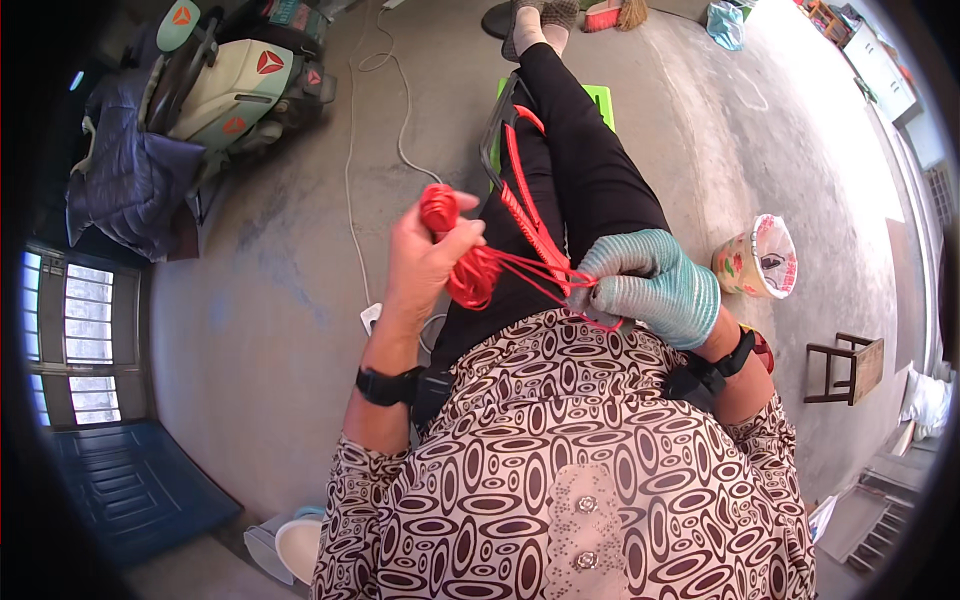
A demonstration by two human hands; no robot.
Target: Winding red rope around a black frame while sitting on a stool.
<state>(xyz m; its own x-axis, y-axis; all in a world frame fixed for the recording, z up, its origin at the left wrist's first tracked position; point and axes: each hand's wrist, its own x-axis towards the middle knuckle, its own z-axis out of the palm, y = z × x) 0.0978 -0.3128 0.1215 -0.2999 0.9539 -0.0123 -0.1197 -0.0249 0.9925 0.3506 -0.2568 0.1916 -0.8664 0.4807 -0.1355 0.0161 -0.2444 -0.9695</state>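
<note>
I have the red-and-black curved strip (pixel 528 222) lying lengthwise along the black-trousered legs (pixel 597 140), and I take my bearings from it.

Just left of its nearer half I see the bare left hand (pixel 420 255) holding a bundle of thin, glossy red cord (pixel 475 280), wound in loops. Its fingers and thumb are bent in and pressed around the bundle; the fingertips are slightly blurred, so I cannot tell exactly how each one sits. Several taut strands (pixel 530 264) leave the bundle and cross over the strip's near end.

Right beside that end is the right hand (pixel 660 285), in a pale teal, ribbed knit glove. I read its thumb and forefinger as pinching the strands; the other fingers are curled in. A flat grey piece (pixel 603 312) shows just below the pinch, partly covered by the glove, with a strand of cord across it.

Right of the strip I have a round, floral-patterned bin (pixel 738 260) with a pale liner, and farther right a small dark-brown wooden stool (pixel 858 370). Well to its left stands a cream-and-black scooter (pixel 235 95) with a dark quilted cover (pixel 130 165) over its front.
</note>
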